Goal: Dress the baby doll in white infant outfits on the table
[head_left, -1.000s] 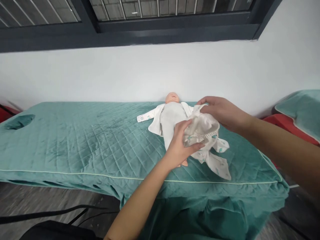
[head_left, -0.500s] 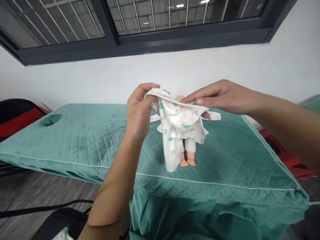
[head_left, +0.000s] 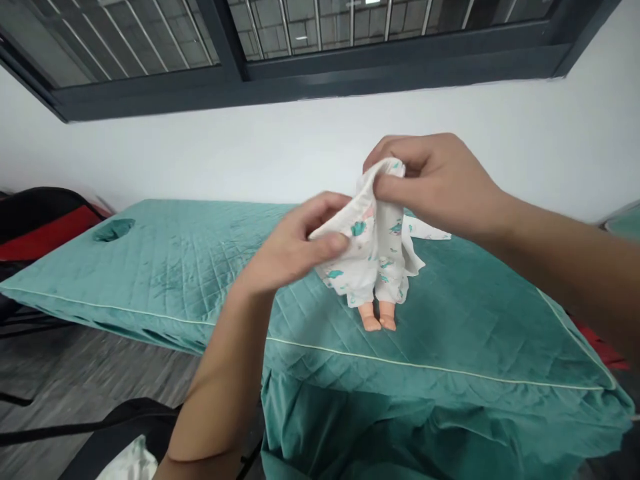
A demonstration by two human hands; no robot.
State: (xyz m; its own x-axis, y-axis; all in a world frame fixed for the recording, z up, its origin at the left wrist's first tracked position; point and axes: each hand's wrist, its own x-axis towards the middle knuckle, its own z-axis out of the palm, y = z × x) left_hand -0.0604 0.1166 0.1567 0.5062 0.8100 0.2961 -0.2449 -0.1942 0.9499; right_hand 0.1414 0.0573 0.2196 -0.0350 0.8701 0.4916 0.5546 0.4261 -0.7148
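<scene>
White baby pants (head_left: 357, 243) with a green and pink print are stretched between my two hands above a doll. My right hand (head_left: 425, 173) is closed on the upper edge, thumb in front and fingers behind. On the lower left, my left hand (head_left: 300, 243) pinches the edge of the cloth between thumb and fingers. The doll (head_left: 371, 320) lies on the green bed, its bare feet towards me. Its printed white top shows a sleeve (head_left: 430, 230) spread to the right. Cloth and hands hide the doll's head and most of its body.
A green quilted massage bed (head_left: 210, 267) with a face hole (head_left: 114, 230) stretches along the white wall beneath a dark-framed window (head_left: 300, 83). A black and red chair (head_left: 45, 227) stands at the left. Another black seat (head_left: 125, 433) with white cloth (head_left: 131, 461) is at the lower left.
My right hand has risen and moved left with its edge of the pants. My left hand has shifted right and lower. The hanging leg no longer dangles separately, and the view has tilted slightly.
</scene>
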